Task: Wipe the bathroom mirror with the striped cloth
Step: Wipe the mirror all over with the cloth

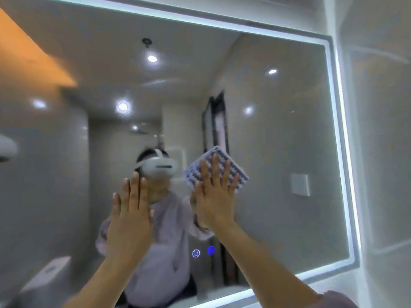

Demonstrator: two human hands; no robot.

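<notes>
Squarely on mirror [278, 130]: cloth [192, 173] (under right hand [213, 203])

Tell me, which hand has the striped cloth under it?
The right hand: its straight fingers press the striped cloth on the mirror. The left hand is bare.

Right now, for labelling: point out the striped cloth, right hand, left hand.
striped cloth [191, 173]: head view, its uncovered left part
right hand [214, 207]: head view, its back
left hand [130, 223]: head view, its back

glossy glass mirror [278, 130], nubby (woven) cloth [231, 172]
</notes>
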